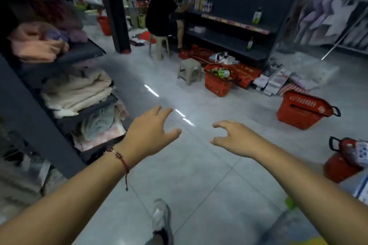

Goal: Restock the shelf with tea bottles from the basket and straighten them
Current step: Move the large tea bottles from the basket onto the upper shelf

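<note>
A red basket [218, 85] holding green-and-white tea bottles [222, 71] stands on the floor ahead, in front of a dark shelf unit [229, 32]. One tea bottle [256, 16] stands on the shelf's upper board and a smaller bottle [250, 43] on a lower board. My left hand [151, 131] and my right hand [233, 139] are stretched out over the floor, fingers spread, holding nothing, well short of the basket.
A person [161, 14] sits on a stool [159, 45] at the shelf's left end. A second stool [189, 70] stands beside the basket. Another red basket [302, 110] lies right, red packs and boxes [272, 81] litter the floor. Folded textiles [75, 89] fill racks left.
</note>
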A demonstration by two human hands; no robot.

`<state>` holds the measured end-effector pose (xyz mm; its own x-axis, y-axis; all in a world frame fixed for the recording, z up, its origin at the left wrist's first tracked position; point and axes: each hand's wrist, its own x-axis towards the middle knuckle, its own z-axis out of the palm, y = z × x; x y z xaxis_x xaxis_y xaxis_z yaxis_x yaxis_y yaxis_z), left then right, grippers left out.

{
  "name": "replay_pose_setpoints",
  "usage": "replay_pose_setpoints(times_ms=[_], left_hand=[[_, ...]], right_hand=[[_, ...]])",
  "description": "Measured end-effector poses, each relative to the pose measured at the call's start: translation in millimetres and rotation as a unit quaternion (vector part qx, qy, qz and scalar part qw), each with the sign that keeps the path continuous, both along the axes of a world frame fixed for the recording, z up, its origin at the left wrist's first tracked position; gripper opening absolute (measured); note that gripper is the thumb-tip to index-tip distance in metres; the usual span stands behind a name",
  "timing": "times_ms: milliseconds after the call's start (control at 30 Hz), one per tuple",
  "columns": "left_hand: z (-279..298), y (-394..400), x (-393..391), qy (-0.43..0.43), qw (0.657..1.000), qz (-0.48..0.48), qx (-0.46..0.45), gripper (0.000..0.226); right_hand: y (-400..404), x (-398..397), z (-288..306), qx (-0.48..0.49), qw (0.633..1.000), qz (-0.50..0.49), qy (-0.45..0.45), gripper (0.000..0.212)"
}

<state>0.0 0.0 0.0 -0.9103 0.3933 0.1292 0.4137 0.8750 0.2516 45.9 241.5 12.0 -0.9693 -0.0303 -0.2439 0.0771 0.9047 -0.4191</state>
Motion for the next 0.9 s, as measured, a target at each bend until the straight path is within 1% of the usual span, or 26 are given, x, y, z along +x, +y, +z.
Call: replay_pose_setpoints(times_ms=[67, 133, 233, 367, 533, 733, 900], left_hand=[[-21, -1, -30, -0.006, 1.0, 0.012, 0.007, 0.073], [-46, -2, -66, -0.037, 0.999, 0.02, -0.004, 0.073], [-79, 1, -133, -0.069, 0.997, 0.026, -0.012, 0.071], [-98, 3, -232, -0.114, 0.992, 0.042, -0.028, 0.073], [-91, 22, -342, -0.133, 0.989, 0.011, -0.055, 0.074], [-79, 61, -460, -0.1, 0.994, -0.021, -0.041, 0.073], [-81, 104, -563, -0.087, 0.995, -0.026, -0.049, 0.071]], right_hand=[[3, -29, -18, -0.011, 1.0, 0.002, -0.023, 0.06], [6, -65, -40, -0.02, 0.998, -0.001, -0.056, 0.06], [5, -134, -74, -0.04, 0.996, -0.01, -0.08, 0.058], [3, -229, -99, -0.061, 0.993, -0.048, -0.093, 0.057], [14, -325, -94, -0.059, 0.994, -0.075, -0.062, 0.056], [55, -427, -91, -0.068, 0.992, -0.102, -0.033, 0.055], [100, -532, -99, -0.085, 0.991, -0.102, -0.024, 0.054]])
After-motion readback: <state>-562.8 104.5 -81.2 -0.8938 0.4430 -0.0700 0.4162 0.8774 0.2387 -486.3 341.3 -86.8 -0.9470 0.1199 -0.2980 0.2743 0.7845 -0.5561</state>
